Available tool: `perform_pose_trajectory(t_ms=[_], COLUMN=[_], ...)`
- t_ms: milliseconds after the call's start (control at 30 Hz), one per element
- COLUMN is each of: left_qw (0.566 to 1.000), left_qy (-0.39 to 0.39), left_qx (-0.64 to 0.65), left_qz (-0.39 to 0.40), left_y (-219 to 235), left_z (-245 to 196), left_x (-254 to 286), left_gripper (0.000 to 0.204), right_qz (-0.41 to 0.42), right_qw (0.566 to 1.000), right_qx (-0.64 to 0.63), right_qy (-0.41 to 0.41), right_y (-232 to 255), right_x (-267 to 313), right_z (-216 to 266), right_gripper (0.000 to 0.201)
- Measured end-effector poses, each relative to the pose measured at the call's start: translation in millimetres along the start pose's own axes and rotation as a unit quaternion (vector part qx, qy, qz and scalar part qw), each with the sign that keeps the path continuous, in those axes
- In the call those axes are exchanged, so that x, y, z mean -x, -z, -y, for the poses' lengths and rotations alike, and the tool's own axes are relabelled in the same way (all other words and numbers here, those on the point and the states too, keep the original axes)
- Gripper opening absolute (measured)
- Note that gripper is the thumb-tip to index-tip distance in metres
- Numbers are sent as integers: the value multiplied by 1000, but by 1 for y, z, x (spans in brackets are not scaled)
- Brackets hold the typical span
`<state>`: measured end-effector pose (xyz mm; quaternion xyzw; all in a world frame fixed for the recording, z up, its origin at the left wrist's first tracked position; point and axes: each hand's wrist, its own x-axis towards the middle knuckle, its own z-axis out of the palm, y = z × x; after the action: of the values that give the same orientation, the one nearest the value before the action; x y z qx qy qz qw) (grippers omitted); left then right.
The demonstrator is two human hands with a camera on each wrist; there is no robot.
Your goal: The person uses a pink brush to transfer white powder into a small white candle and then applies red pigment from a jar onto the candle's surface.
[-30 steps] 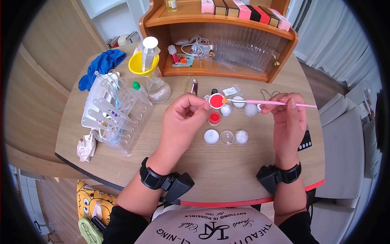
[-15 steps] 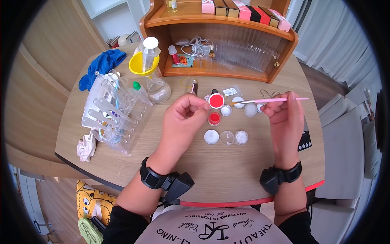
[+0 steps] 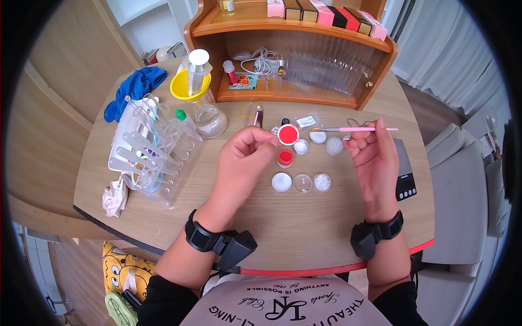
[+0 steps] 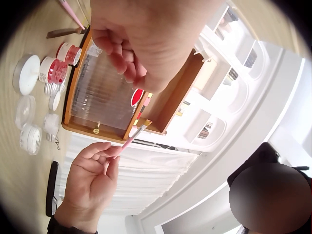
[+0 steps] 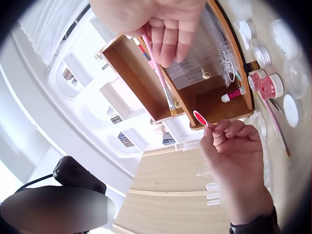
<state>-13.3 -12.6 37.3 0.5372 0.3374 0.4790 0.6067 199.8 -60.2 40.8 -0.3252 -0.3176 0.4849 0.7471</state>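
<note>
My left hand (image 3: 242, 160) pinches a small thin disc (image 3: 288, 135) by its edge between thumb and fingertip. The disc has a white rim and a red face turned up toward the head camera. In my right hand (image 3: 376, 168), thumb and fingers pinch a pink paintbrush (image 3: 356, 129) by its handle. Its flat bristle tip (image 5: 171, 108) points left at the disc, a short gap to the right of it in the head view. Below the disc stands an open jar of red paint (image 3: 285, 158) on the table.
Several small round jars and lids, among them a white lid (image 3: 281, 182), lie between the hands. On the left are a clear tube rack (image 3: 171, 174) and a flask (image 3: 212, 120) with a yellow funnel (image 3: 190, 87). A wooden cabinet (image 3: 293, 100) stands behind, a black scale (image 3: 406, 187) at right.
The brush tip has come off the red face of the disc and moved a little right, with the brush turned. My left hand has stayed nearly still with the disc.
</note>
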Motion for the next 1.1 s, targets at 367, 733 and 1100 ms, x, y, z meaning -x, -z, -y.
perform_pose_trajectory(t_ms=[367, 733, 1100], left_qw=[974, 867, 853], left_qy=[72, 178, 154], left_qx=[-212, -460, -497], left_qz=[-25, 73, 49], left_y=[52, 63, 57], left_z=[-2, -3, -5], left_x=[-24, -21, -17], left_gripper=[11, 21, 16], right_qz=[10, 2, -5], right_qw=[998, 997, 997], right_qx=[45, 60, 68], right_qy=[43, 40, 39], right_y=[-1, 0, 1], right_x=[2, 1, 0], right_z=[0, -1, -2], right_gripper=[27, 27, 27])
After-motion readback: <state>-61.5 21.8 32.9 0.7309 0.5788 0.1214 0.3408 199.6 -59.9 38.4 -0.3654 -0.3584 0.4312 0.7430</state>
